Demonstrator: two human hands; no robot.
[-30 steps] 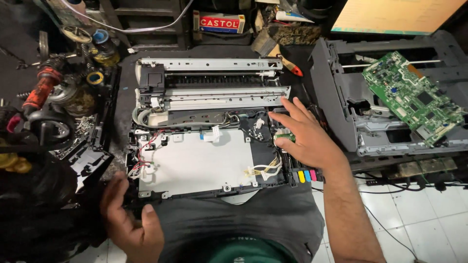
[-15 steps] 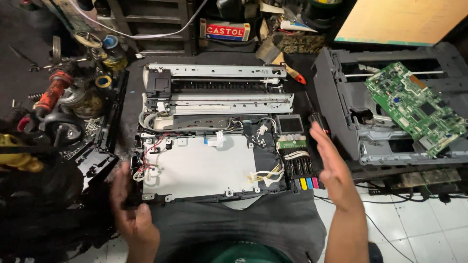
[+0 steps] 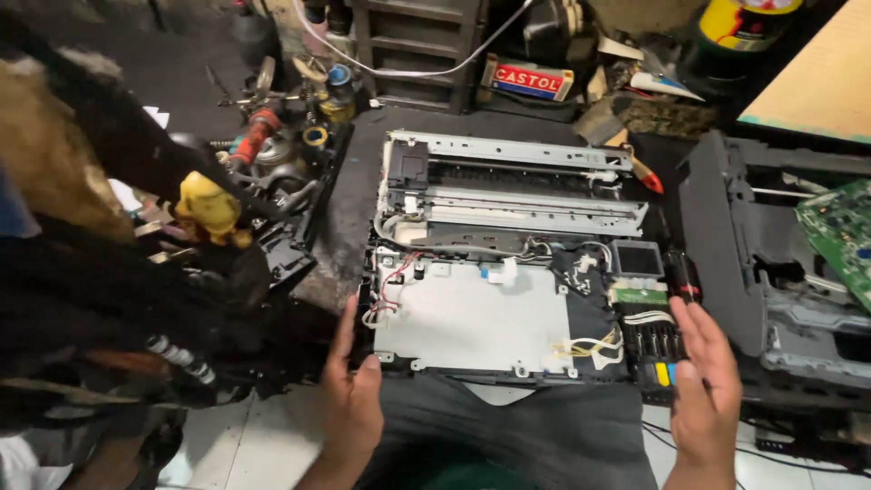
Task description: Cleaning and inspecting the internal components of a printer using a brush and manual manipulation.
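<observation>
Nearest us, our left hand lay open against the stripped printer at its 7 o'clock corner; right hand, open, flanked the ink tanks at 4 o'clock, seemingly bracing it. Beyond, at 12, tool clutter.

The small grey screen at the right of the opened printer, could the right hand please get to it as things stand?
Probably yes. The right hand rests at the printer's right front corner by the coloured ink tanks, and the grey screen lies just beyond, uncovered, with only low wires and a small green board between.
</observation>
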